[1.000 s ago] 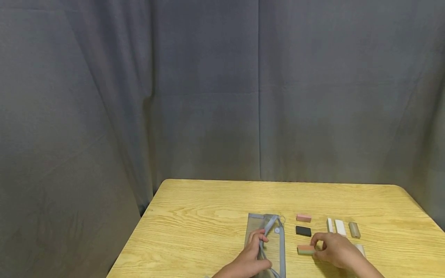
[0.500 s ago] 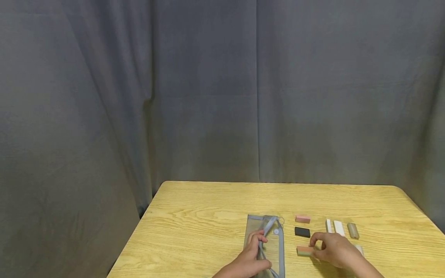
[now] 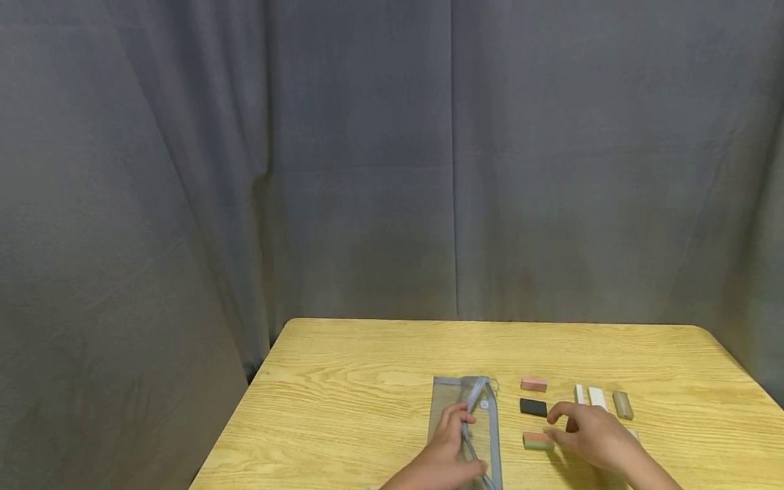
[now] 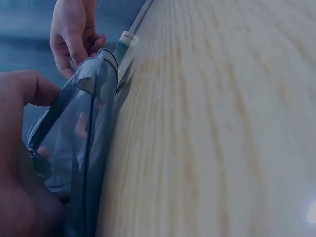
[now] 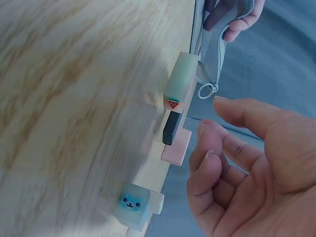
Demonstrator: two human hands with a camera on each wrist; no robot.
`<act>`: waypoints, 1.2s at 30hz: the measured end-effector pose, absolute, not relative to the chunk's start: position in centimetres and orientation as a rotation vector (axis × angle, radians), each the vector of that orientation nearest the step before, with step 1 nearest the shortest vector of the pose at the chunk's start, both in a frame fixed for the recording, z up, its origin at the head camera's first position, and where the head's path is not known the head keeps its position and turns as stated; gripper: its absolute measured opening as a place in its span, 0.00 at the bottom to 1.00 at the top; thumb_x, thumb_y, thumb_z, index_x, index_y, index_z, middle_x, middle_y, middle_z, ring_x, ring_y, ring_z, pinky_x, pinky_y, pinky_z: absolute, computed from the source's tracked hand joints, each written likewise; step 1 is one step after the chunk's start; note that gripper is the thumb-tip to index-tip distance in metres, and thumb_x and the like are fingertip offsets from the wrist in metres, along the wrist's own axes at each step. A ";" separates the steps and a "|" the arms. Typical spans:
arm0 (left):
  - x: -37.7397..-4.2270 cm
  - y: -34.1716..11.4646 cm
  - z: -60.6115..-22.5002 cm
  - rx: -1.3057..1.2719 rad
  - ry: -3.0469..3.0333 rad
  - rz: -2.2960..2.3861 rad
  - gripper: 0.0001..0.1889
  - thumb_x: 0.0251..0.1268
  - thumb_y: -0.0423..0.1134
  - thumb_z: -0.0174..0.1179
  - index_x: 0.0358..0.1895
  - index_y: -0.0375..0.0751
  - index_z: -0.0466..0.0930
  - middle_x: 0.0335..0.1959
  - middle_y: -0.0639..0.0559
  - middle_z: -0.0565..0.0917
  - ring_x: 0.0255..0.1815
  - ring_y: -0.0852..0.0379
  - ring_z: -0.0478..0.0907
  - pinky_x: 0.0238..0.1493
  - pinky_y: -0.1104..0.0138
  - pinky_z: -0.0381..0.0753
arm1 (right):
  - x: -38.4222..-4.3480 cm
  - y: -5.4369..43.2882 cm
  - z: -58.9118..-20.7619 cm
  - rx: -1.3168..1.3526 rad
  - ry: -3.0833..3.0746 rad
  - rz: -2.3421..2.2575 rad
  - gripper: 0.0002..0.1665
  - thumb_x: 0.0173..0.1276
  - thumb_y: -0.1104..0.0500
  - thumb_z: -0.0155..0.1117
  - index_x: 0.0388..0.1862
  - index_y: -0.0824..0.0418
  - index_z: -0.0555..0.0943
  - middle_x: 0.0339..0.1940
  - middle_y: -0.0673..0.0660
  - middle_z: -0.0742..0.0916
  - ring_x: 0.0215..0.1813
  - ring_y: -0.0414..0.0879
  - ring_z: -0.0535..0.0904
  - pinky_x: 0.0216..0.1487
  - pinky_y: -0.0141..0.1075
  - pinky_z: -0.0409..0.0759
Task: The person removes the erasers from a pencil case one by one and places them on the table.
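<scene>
On the table, my left hand (image 3: 444, 446) holds the mouth of a see-through zip pouch (image 3: 495, 435) with grey-blue edging; in the left wrist view its fingers spread the zipper edge (image 4: 54, 109) apart. A pull ring (image 5: 207, 91) hangs from the zip. My right hand (image 3: 594, 435) hovers just right of a green-and-pink eraser (image 3: 537, 441) with a watermelon print on its end. Its thumb and forefinger stand apart, the other fingers loosely bent, with nothing between them. Behind that eraser lie a black eraser (image 3: 533, 407) and a pink eraser (image 3: 533, 384).
Right of these, two white erasers (image 3: 597, 398) and a beige one (image 3: 623, 404) form a row; another pale block (image 3: 633, 433) is mostly hidden by my right hand. One eraser (image 5: 132, 204) bears a blue animal face. A grey curtain (image 3: 367, 204) hangs behind the table (image 3: 343, 354).
My right hand's fingers have come off the green-and-pink eraser and spread, lifting slightly. My left hand has shifted a little to the right with the pouch's zipper edge.
</scene>
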State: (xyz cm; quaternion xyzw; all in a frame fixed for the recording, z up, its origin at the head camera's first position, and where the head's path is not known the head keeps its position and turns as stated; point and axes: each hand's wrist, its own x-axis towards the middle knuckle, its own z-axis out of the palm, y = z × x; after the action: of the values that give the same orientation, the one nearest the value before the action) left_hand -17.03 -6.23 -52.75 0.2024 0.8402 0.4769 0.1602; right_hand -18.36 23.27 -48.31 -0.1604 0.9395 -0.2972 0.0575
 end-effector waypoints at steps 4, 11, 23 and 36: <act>-16.9 -6.0 -52.9 0.651 2.485 1.266 0.34 0.59 0.48 0.64 0.67 0.51 0.59 0.78 0.53 0.49 0.75 0.39 0.56 0.60 0.43 0.75 | -18.1 23.6 -48.4 -0.502 2.851 -0.916 0.11 0.66 0.55 0.70 0.45 0.57 0.83 0.21 0.46 0.77 0.21 0.38 0.68 0.23 0.32 0.68; -16.4 -5.8 -52.4 0.686 2.549 1.135 0.37 0.62 0.54 0.63 0.72 0.52 0.58 0.80 0.53 0.48 0.77 0.43 0.52 0.61 0.37 0.72 | -17.8 24.5 -48.3 -0.564 2.868 -0.943 0.13 0.68 0.56 0.69 0.48 0.60 0.83 0.21 0.45 0.77 0.21 0.35 0.67 0.23 0.30 0.67; -16.1 -6.0 -52.2 0.739 2.572 1.060 0.38 0.63 0.57 0.61 0.74 0.52 0.57 0.80 0.54 0.48 0.80 0.45 0.47 0.64 0.36 0.67 | -17.3 25.0 -47.8 -0.466 2.910 -0.927 0.14 0.69 0.55 0.67 0.50 0.61 0.83 0.21 0.45 0.76 0.20 0.35 0.66 0.23 0.30 0.67; -16.3 -6.6 -51.0 0.767 2.608 0.995 0.37 0.67 0.63 0.57 0.74 0.54 0.57 0.81 0.52 0.48 0.79 0.43 0.49 0.61 0.38 0.72 | -17.2 26.5 -47.0 -0.383 3.005 -0.901 0.13 0.70 0.54 0.66 0.50 0.58 0.83 0.24 0.46 0.75 0.23 0.39 0.65 0.23 0.31 0.66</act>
State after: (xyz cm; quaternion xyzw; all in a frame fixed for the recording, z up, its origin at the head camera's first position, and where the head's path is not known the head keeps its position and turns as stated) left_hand -16.27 -6.60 -50.96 0.2630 0.8941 0.3411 0.1231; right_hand -17.17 26.47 -47.02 -0.1213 0.9508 -0.2851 -0.0097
